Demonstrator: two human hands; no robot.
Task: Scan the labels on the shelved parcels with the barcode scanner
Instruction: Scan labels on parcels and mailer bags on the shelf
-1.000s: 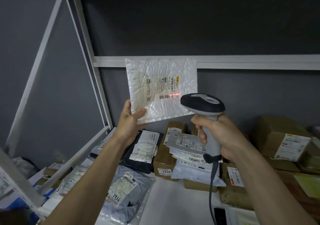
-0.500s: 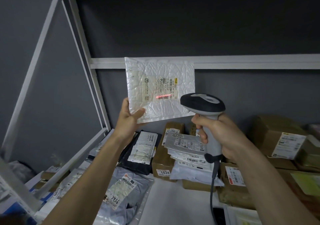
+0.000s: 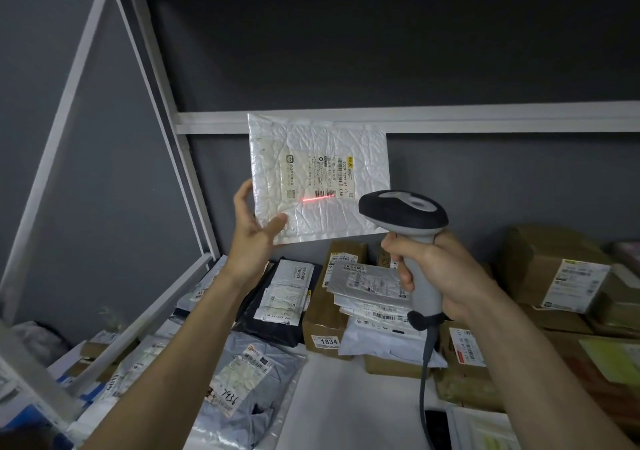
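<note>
My left hand (image 3: 254, 238) holds up a white bubble mailer (image 3: 346, 221) by its lower left corner, thumb on the front, fingers behind. Its shipping label (image 3: 317, 175) faces me, and a red scan line lies across the barcode at the label's lower edge. My right hand (image 3: 440, 273) grips the handle of a grey and black barcode scanner (image 3: 403, 212), whose head sits just right of and below the label, aimed at it. The scanner's cable (image 3: 424, 380) hangs down from the handle.
Parcels crowd the shelf below: a brown box marked 1834 (image 3: 327, 311), a black bag (image 3: 277, 300), grey poly bags (image 3: 242, 390), stacked mailers (image 3: 369, 290), brown boxes on the right (image 3: 554, 269). White shelf frame bars (image 3: 166, 127) run along the left and behind.
The red scan line has shifted left and down along the label to the barcode at its lower edge. The mailer and both hands have stayed about where they were.
</note>
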